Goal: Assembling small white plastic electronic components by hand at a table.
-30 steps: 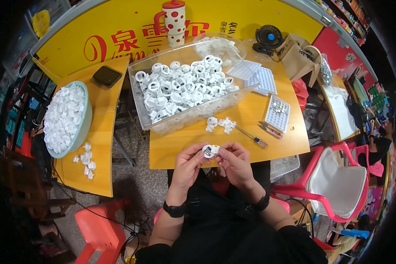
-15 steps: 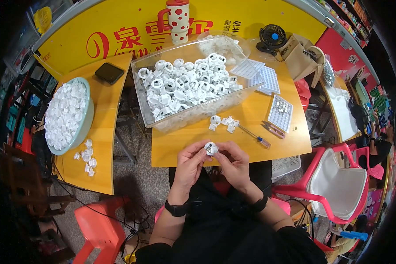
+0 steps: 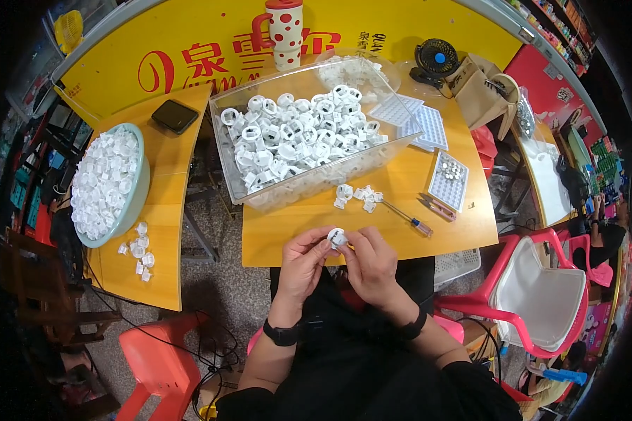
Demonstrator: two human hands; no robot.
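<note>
Above the table's near edge, a small round white plastic part (image 3: 336, 237) with a dark bit inside is pinched in my left hand (image 3: 301, 263). Close against its right side is my right hand (image 3: 372, 263), thumb and fingertips closed on the same part. Beyond my hands, a few loose white plastic pieces (image 3: 367, 198) lie on the wooden table. A screwdriver (image 3: 416, 222) and a small pair of snips (image 3: 439, 208) rest to their right. Behind them stands a clear plastic bin (image 3: 309, 184) heaped with similar white ring-shaped parts.
White trays (image 3: 428, 128) sit at the right, one holding small round pieces. A green basin (image 3: 145, 184) of white parts and a black phone (image 3: 174, 116) are on the left table. A dotted tumbler (image 3: 285, 35) and a fan (image 3: 435, 57) stand at the back. A pink chair (image 3: 534, 288) is to the right.
My right hand has turned, its fingers curling higher over the white part. The part has tilted slightly in my left fingers, which have hardly moved.
</note>
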